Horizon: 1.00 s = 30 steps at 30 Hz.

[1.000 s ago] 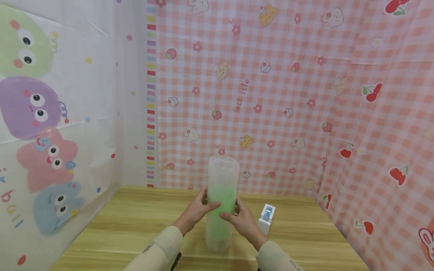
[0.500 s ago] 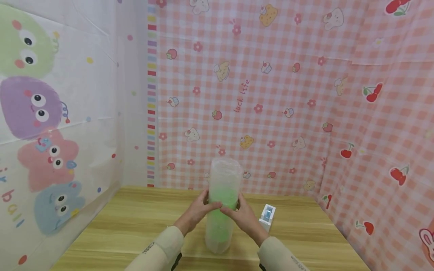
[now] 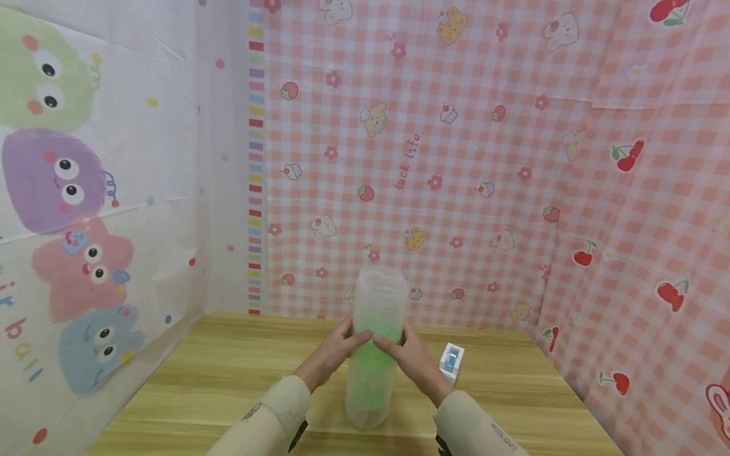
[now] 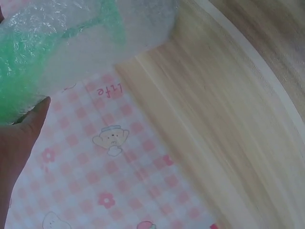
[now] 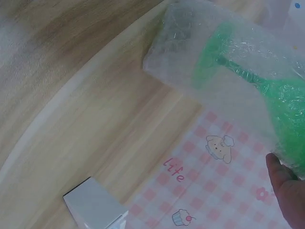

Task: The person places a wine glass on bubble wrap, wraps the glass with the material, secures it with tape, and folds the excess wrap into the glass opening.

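A green stemmed goblet [image 5: 288, 107], rolled in clear bubble wrap [image 3: 379, 288], stands nearly upright in front of me in the head view, its top leaning slightly right. Through the wrap, the right wrist view shows the round foot and thin stem toward the lower end. My left hand [image 3: 333, 353] grips the roll from the left and my right hand [image 3: 415, 362] from the right. Both thumbs lie across the near side, tips close together; the other fingers go round behind, mostly hidden. In the left wrist view, the left hand [image 4: 21, 143] shows only partly at the edge.
A small white box [image 3: 452, 361] with a blue window stands on the wooden table [image 3: 245, 361], just beyond my right wrist. Pink checked cloth [image 3: 456, 209] hangs behind and to the right; a white cartoon-printed cloth [image 3: 160, 158] covers the left side.
The top of the wrapped goblet has leaned a little to the right. Both thumbs have shifted slightly higher along the wrap, while the white box stays where it was.
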Tool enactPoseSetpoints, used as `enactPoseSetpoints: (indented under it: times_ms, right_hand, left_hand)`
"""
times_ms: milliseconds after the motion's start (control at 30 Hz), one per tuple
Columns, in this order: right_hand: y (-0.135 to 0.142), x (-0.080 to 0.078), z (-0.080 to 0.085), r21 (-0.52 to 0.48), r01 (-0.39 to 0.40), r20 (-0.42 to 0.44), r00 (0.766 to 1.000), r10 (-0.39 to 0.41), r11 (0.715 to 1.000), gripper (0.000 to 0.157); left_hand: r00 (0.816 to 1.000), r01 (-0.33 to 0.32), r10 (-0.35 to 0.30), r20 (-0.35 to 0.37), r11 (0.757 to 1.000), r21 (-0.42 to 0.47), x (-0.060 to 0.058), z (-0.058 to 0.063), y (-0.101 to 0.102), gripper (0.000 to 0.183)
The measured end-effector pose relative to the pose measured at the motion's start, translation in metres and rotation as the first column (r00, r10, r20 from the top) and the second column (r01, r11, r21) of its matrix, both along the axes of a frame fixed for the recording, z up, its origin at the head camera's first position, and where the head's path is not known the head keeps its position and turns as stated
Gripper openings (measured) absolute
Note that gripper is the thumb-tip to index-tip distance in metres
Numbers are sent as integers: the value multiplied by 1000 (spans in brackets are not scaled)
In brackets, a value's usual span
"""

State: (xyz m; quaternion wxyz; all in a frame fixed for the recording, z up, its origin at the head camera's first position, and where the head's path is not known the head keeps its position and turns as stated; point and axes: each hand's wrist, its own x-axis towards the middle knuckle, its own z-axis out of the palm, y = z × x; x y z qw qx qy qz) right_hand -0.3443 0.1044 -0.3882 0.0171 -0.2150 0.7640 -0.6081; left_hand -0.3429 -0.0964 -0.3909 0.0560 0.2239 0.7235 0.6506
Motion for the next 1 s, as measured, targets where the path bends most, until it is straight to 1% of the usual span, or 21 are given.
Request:
enactPoseSetpoints:
  times_ms: [167, 400, 600, 733, 867, 1000]
  right_hand:
    - [-4, 0, 1, 8, 40, -20, 999, -40, 999, 66]
    - [-8, 3, 6, -13, 114, -43, 993, -114, 993, 63]
    - [-11, 4, 8, -31, 191, -48, 980, -193, 981, 61]
    - [-12, 4, 9, -23, 234, -45, 971, -235, 972, 60]
    - [-15, 4, 11, -13, 279, -41, 959, -279, 960, 58]
    - [-17, 6, 12, 8, 315, -43, 948, -314, 949, 57]
  left_hand:
    - [1000, -20, 20, 7, 999, 30, -1, 1, 1, 65]
    - [996, -83, 82, 20, 995, 52, 0, 1, 3, 65]
    - [992, -126, 127, -1, 988, 83, 4, 4, 10, 63]
    - [987, -159, 158, 13, 983, 91, 6, 6, 14, 60]
    - [982, -190, 188, 22, 978, 87, 8, 9, 18, 61]
    - [979, -204, 202, 22, 974, 94, 7, 8, 20, 63]
